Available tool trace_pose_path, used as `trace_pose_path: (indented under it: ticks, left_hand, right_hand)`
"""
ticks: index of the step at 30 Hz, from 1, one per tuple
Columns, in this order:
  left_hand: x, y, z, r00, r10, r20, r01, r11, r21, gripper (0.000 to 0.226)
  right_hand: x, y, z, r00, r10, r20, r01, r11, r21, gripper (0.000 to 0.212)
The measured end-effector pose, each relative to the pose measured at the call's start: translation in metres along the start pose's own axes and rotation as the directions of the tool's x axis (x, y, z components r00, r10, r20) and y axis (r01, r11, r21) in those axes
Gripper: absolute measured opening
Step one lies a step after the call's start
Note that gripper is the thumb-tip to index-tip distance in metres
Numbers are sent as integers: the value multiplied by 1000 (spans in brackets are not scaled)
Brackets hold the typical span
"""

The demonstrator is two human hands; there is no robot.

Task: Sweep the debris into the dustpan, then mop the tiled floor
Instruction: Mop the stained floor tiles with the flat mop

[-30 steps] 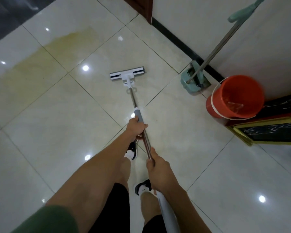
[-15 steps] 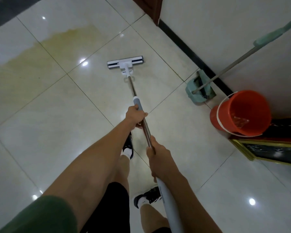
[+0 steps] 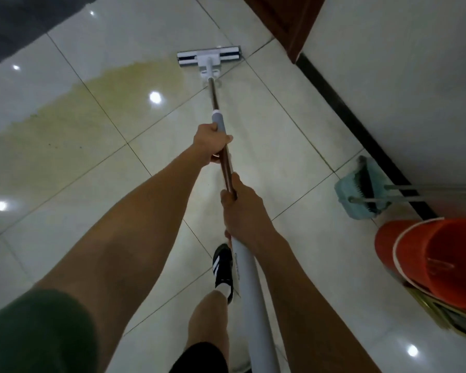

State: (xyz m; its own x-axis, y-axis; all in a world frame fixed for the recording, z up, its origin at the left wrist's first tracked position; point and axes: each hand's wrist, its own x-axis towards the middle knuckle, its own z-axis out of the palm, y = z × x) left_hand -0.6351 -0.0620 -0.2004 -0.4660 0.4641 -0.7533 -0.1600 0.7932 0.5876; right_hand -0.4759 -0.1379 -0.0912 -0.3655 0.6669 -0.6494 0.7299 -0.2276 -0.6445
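I hold a flat mop with both hands. Its white head [image 3: 208, 55] lies flat on the pale tiled floor [image 3: 280, 135], at the right end of a yellowish wet patch [image 3: 92, 109]. My left hand [image 3: 213, 142] grips the metal handle [image 3: 215, 96] just below the grey collar. My right hand [image 3: 240, 208] grips lower down, where the wide white tube begins. A teal dustpan [image 3: 358, 192] with a brush in it rests against the wall at the right.
An orange bucket [image 3: 428, 262] stands at the right, beside a gold-edged dark object [image 3: 455, 321]. A white wall with a black skirting strip [image 3: 361, 125] runs along the right. A brown door frame [image 3: 283, 20] is at the top. My shoe [image 3: 222, 267] is under the handle.
The mop head has slid forward, away from me, toward the door frame and the end of the yellowish patch. I have stepped forward, so bucket and dustpan now sit nearer the right edge.
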Motion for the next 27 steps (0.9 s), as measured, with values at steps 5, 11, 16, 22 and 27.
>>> trace_pose_path:
  ticks: [5,11,16,22,27]
  left_hand:
    - [-6,-7,5,996,-65,53,66,998,-6,63]
    - [-48,-33,32,995,-82,57,85,995,-42,76]
    - [-107,-58,62,994,-92,66,93,996,-10,71]
    - [-177,-92,106,989,-132,68,135,989,-51,76]
    - [-191,-87,122,990,-136,37,140,979,-146,63]
  right_hand:
    - [-8,10,1,1000,14,-25,-17,993,-120,48]
    - [-46,50,-6,999,15,-41,-18,997,-78,50]
    - [-96,96,-19,998,53,-45,-51,998,48,33]
    - [-159,141,-42,991,44,-123,-38,998,47,45]
    - [-158,140,-69,999,14,-33,-16,998,-59,39]
